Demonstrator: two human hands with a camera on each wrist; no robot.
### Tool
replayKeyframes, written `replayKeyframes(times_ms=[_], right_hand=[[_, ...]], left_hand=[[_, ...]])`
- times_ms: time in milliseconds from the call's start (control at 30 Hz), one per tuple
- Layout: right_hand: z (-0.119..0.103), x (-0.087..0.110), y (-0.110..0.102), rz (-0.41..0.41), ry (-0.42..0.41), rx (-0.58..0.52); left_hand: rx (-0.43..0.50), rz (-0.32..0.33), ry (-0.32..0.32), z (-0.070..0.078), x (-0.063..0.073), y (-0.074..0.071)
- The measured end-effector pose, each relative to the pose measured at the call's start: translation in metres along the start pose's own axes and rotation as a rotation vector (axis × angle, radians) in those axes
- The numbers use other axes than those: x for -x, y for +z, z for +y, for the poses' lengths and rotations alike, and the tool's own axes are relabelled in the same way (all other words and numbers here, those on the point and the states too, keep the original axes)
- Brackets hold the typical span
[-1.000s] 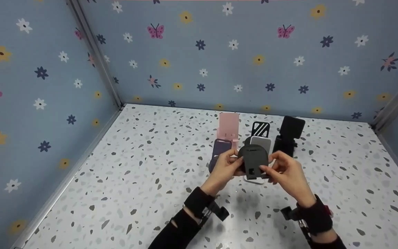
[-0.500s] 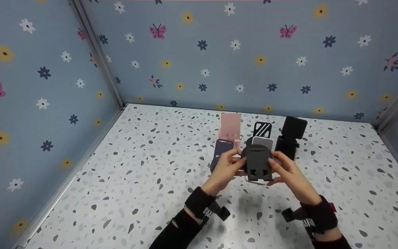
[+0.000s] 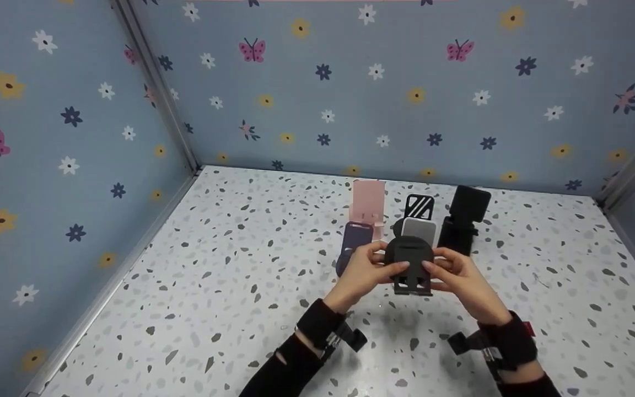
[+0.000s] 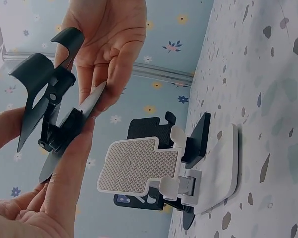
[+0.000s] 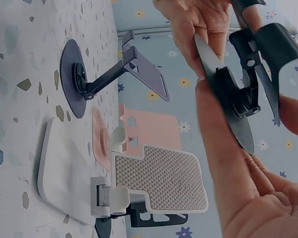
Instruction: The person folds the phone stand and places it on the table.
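Note:
A dark folding phone stand [image 3: 412, 255] with a round base is held up in front of me, between both hands. My left hand [image 3: 362, 271] pinches it from the left, thumb on the back plate and fingers behind. From the right, my right hand [image 3: 459, 277] grips it the same way, its thumb close to the left one. Both wrist views show the stand partly folded: the phone plate with two curved lips [image 4: 34, 73] lies apart from the thin round base [image 5: 208, 54], joined by a hinged arm. Fingers hide part of the base.
Just behind the hands stands a white phone stand [image 4: 139, 166] with a textured pad. Around it on the speckled table are a navy stand [image 5: 151, 79], a pink one [image 3: 368, 199], a black one with slanted slots [image 3: 419, 205] and another black one [image 3: 469, 204].
Both thumbs have shifted inward onto the plate of the stand. The right hand has moved up from the stand's lower right corner, and the stand now sits slightly lower and straighter.

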State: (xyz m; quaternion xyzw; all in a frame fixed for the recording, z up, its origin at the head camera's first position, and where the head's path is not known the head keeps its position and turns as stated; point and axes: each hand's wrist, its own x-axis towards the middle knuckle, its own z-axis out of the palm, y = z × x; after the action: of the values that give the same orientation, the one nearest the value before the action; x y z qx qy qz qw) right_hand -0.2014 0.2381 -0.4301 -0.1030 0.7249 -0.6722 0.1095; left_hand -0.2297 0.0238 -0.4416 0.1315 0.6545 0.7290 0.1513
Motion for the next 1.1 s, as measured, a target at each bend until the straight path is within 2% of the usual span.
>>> replayKeyframes(times_ms=[167,633,1100], right_hand=[[0.0016,0.0002,-0.0004,-0.002,-0.018,-0.004],[0.0035,0.0005,0.0004,-0.005,-0.020,-0.034],[0.0061,-0.0009,0.0063,0.007,-0.037,-0.037]], left_hand=[[-0.018,-0.011,0.026,0.0008,0.0003,-0.0005],[-0.090,-0.026,0.014,0.0022,0.0002,-0.0015],[-0.135,-0.028,0.040,0.0002,-0.0015,-0.0039]])
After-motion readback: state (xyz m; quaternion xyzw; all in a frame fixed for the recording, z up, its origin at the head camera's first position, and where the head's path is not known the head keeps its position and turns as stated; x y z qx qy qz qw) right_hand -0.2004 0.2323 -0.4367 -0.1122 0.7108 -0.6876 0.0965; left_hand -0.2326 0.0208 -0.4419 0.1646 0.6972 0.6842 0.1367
